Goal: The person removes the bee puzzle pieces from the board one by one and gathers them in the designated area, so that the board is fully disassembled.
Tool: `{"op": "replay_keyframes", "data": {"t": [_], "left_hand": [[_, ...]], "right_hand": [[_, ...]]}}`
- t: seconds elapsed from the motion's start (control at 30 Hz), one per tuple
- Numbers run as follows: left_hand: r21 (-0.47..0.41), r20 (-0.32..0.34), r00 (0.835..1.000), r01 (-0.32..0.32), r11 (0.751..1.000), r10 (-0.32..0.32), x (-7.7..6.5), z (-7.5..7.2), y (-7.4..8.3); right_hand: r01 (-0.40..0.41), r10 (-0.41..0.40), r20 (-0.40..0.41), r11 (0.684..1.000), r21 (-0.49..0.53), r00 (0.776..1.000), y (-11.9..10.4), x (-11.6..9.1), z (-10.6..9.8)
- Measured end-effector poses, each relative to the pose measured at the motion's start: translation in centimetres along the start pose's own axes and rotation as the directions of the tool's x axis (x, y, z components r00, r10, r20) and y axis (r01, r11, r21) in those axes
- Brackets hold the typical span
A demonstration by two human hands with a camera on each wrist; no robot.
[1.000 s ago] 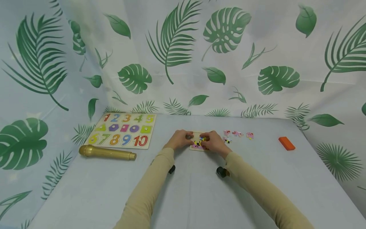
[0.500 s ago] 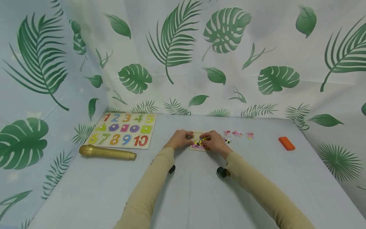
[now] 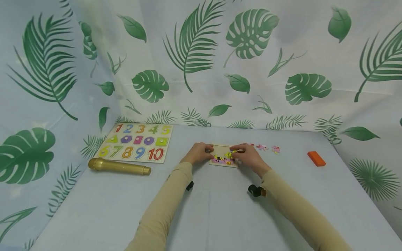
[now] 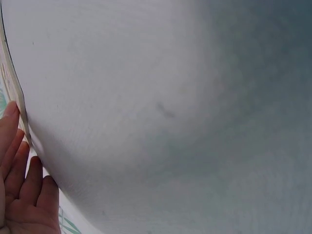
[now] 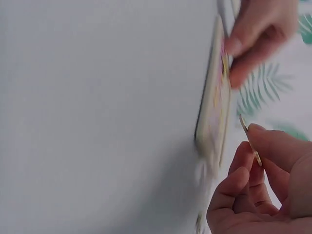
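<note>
Ten numerals (image 3: 127, 152), 1 to 10, mark a number-puzzle board (image 3: 133, 146) at the bench's (image 3: 125, 209) far left corner. Relaxed left-hand fingers (image 3: 209, 156) rest at the jigsaw tray's (image 3: 221, 150) left edge; the right hand (image 3: 249, 156), nearer, pinches a tilted jigsaw piece (image 5: 250, 142) just above its right side.

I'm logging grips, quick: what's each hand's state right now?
Left hand: touching the edge of the pale, rectangular wooden puzzle board; open or closed cannot be told.
Right hand: closed, pinching a thin, pale-edged puzzle piece.
</note>
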State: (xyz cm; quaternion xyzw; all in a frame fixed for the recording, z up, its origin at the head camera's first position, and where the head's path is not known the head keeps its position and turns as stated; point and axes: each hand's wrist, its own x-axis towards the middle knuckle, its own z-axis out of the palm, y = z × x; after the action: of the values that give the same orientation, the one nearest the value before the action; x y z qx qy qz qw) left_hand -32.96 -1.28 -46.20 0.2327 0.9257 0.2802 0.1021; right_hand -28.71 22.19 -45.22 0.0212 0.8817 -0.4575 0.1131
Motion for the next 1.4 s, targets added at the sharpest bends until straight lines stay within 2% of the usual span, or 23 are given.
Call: {"op": "replay_keyframes", "data": {"t": [0.3,0.5,0.9,1.23,1.4], "left_hand": [[-0.045,0.017,0.999,0.03,0.999,-0.03,0.0,0.1,0.4],[-0.044,0.02,0.999,0.03,0.999,-0.03,-0.1,0.2,0.4],[-0.05,0.021,0.999,0.032,0.998,-0.031,0.1,0.0,0.3],[-0.049,0.012,1.0,0.028,0.998,-0.028,0.0,-0.1,0.2],[-0.048,0.017,0.999,0.034,0.998,-0.033,-0.1,-0.1,0.1]], "right_hand": [[-0.031,0.029,-0.033,0.998,-0.051,0.999,4.7,-2.2,-6.6],[-0.05,0.05,-0.005,0.993,-0.108,0.999,6.6,-2.7,-8.8],[-0.037,0.038,0.006,0.993,-0.113,0.999,6.1,-1.8,-8.5],[0.034,-0.049,-0.047,0.962,-0.271,0.998,6.0,-0.9,-8.0],[0.039,-0.053,-0.041,0.959,-0.28,0.998,6.3,-0.7,-7.8]]}}
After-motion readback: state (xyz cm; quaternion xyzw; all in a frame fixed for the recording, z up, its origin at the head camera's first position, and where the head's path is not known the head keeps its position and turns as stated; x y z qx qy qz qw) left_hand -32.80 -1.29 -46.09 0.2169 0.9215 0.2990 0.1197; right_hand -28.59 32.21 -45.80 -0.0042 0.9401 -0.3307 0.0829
